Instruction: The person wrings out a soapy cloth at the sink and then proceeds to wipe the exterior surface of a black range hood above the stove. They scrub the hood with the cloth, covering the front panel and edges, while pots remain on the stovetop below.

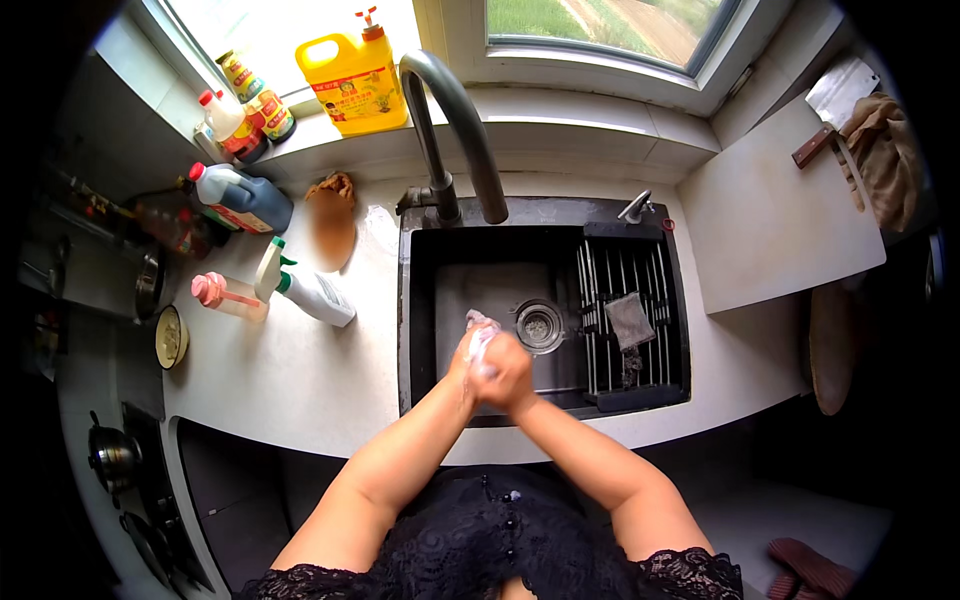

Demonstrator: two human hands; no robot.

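Over the front left of the dark sink (pixel 405 330), my two hands are pressed together. Between them is a crumpled, wet-looking white and pink cloth (pixel 482 340), its upper end sticking out past the fingers. My left hand (pixel 463 362) is closed around the cloth from the left. My right hand (pixel 507 374) is balled up against it from the right, slightly blurred. Just beyond the hands lies the round metal drain (pixel 539 326). A grey curved faucet (pixel 470 130) arches over the back of the sink; no stream of water shows under its spout.
A black rack (pixel 590 300) spans the sink's right side, with a grey scouring pad (pixel 629 321) on it. Right of it lies a white cutting board (pixel 770 220) with a knife (pixel 815 146). A spray bottle (pixel 318 297) and yellow jug (pixel 355 85) stand left.
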